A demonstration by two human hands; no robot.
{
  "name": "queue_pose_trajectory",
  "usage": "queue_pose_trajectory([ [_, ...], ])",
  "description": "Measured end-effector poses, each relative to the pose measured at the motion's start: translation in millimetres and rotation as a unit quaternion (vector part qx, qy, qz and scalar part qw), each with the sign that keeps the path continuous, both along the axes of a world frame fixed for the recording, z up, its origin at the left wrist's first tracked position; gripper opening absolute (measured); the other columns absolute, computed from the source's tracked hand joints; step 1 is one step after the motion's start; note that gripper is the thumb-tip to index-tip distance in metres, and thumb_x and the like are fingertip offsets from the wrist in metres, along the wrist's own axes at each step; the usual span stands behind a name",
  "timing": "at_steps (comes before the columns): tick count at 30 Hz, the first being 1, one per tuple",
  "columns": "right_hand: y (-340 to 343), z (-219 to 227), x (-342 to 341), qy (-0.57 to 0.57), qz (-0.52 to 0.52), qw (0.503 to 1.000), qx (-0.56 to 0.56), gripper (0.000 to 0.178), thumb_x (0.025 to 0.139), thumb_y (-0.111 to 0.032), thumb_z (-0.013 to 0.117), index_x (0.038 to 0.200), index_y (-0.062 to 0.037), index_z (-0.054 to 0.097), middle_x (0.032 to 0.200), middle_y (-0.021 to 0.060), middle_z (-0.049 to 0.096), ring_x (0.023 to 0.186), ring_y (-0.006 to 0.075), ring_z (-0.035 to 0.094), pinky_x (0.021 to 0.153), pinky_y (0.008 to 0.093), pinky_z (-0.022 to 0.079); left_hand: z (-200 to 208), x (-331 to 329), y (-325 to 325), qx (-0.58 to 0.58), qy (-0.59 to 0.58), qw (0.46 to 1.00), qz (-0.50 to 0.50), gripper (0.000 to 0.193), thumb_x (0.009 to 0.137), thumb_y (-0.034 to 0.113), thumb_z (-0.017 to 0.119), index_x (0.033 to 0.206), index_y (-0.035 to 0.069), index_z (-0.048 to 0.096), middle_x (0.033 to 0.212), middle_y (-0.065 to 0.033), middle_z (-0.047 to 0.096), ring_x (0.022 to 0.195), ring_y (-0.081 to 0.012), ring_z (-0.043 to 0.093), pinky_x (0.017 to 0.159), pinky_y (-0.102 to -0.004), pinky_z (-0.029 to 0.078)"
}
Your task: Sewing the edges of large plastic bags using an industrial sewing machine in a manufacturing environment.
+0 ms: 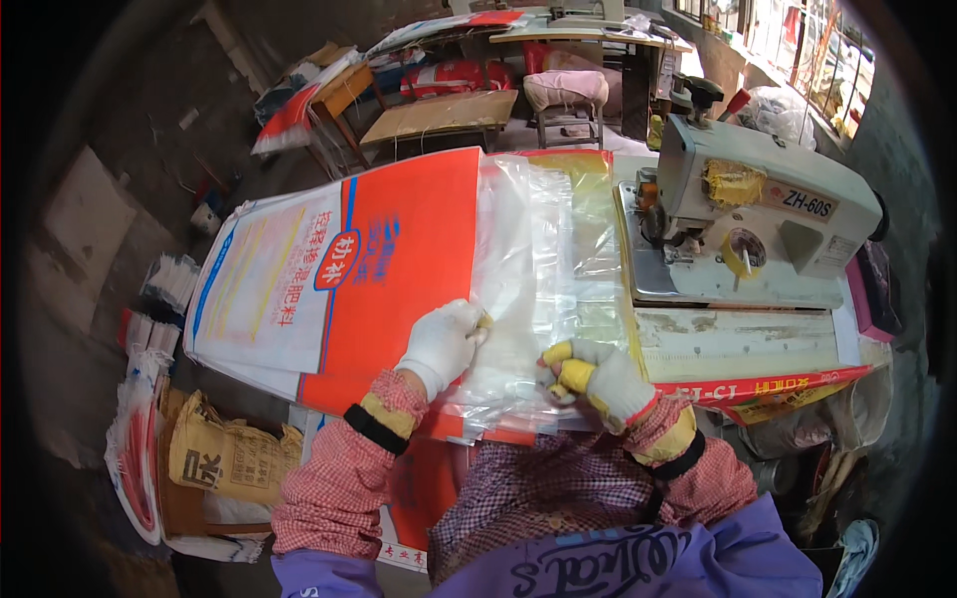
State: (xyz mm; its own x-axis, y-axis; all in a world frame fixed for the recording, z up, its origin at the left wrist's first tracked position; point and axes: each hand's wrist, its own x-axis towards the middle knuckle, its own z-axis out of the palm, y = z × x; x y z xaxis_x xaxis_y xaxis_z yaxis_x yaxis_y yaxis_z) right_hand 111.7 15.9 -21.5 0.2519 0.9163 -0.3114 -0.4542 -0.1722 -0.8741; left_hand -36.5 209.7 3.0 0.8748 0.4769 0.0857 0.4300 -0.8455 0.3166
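Note:
A stack of red-and-white woven sacks (399, 219) lies flat on the table before me, with clear plastic liner bags (518, 249) at its right end. My left hand (439, 344), in a white glove, is closed at the liner's left edge, pinching the film against the red sack. Over the liner's near right part is my right hand (603, 381), gloved, with yellow wrapping on the thumb and finger. Its fingers are curled in, and what they hold, if anything, is hidden.
A grey-white sewing machine (743, 224) stands on the right of the table. A yellow sack (234, 453) and folded sacks (140, 439) are at the lower left. Farther back are a low wooden table (439, 118) and a cushioned stool (565, 90).

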Motion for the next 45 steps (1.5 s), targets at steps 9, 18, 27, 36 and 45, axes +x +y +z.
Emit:
queue_pose_trajectory([
  [9,11,4,1,0.09,-0.05,0.991,-0.087,0.036,0.094,-0.034,0.062,0.106,0.0,0.06,0.089,0.0058,0.065,0.068,0.0138,0.063,0.055,0.0267,0.053,43,-58,-68,0.162,0.033,0.961,-0.22,0.009,0.085,0.018,0.061,0.082,0.01,0.062,0.074,-0.0066,0.057,0.07,-0.0279,0.059,0.06,-0.0389,0.046],
  [18,38,13,-28,-0.223,0.016,0.973,-0.054,0.024,0.088,-0.03,0.068,0.088,-0.0059,0.07,0.077,0.0095,0.069,0.07,0.0156,0.065,0.058,0.0293,0.05,39,-60,-69,-0.036,-0.007,0.998,-0.056,0.036,0.072,0.031,0.078,0.091,0.004,0.063,0.083,-0.0104,0.062,0.076,-0.0267,0.063,0.068,-0.0359,0.05],
  [27,46,37,-33,-0.405,0.031,0.913,-0.044,0.026,0.087,-0.034,0.06,0.087,-0.0094,0.07,0.081,0.0135,0.069,0.076,0.029,0.067,0.071,0.0406,0.051,50,-63,-48,-0.408,-0.277,0.863,0.114,0.013,0.085,0.01,0.07,0.087,0.003,0.059,0.079,-0.003,0.064,0.073,-0.0104,0.06,0.066,-0.0271,0.051],
  [36,24,45,13,-0.528,-0.026,0.839,-0.132,0.034,0.089,-0.038,0.059,0.098,-0.0059,0.067,0.084,0.0146,0.068,0.076,0.0295,0.067,0.069,0.0423,0.051,114,-80,-41,-0.301,-0.437,0.838,0.124,0.013,0.086,0.001,0.067,0.086,0.007,0.056,0.079,0.0003,0.061,0.076,-0.0084,0.059,0.07,-0.0257,0.049],
  [45,54,22,-12,-0.144,0.038,0.988,-0.036,0.032,0.086,-0.034,0.063,0.099,-0.0054,0.07,0.08,0.01,0.069,0.069,0.0175,0.064,0.066,0.033,0.051,55,-50,-68,-0.098,-0.114,0.985,-0.085,0.015,0.075,0.006,0.073,0.076,0.001,0.059,0.077,-0.006,0.063,0.074,-0.0153,0.061,0.067,-0.0275,0.049],
])
